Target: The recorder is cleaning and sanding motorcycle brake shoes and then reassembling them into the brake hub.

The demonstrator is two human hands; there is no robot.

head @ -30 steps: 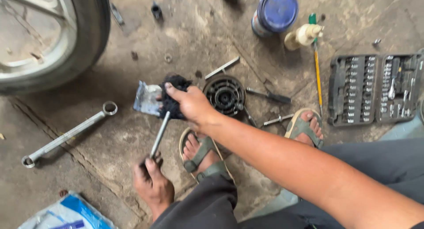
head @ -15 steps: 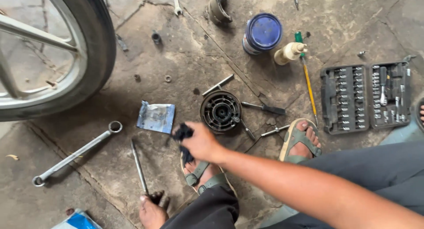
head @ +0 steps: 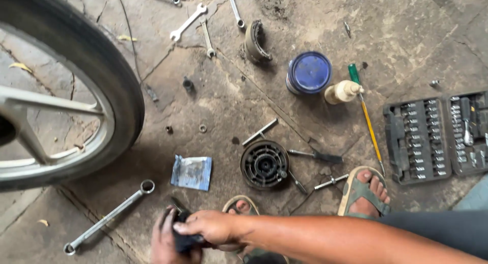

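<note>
Black greasy part (head: 184, 237), small and dark, of a kind that could not be told: lay at the bottom edge of the view, low over the cracked concrete floor (head: 315, 20), clasped between both hands just in front of the person's sandalled left foot (head: 239, 207).

Right hand (head: 211, 227): reached in from the right across the knee, fingers curled over the top of the part, thumb tucked beneath; closed on it.

Left hand (head: 163, 239): came up from the bottom edge, fingers wrapped round the part's left side; closed on it as well. Both hands touched the part and each other, so neither was nearer; the part sat directly between the palms, its long axis not readable under the fingers.

Nearby, floor-level:
- Crumpled blue and silver foil packet (head: 191, 172), just above the hands, apart from them.
- Round black ribbed metal housing (head: 264, 165), up and to the right of the hands, near the packet.
- Long silver ring spanner (head: 108, 216), lying slantwise to the left of the hands.
- Black-handled screwdriver (head: 315, 155) and short silver T-bar (head: 331, 181), right of the housing.
- Right foot in olive sandal (head: 364, 193), further right.

Further off:
- Black motorcycle tyre on spoked alloy wheel (head: 109, 86), upper left.
- Blue-lidded round tin (head: 309, 72) and cream squeeze bottle (head: 343, 91), well beyond the housing.
- Open black socket set case (head: 439, 137), far right.
</note>
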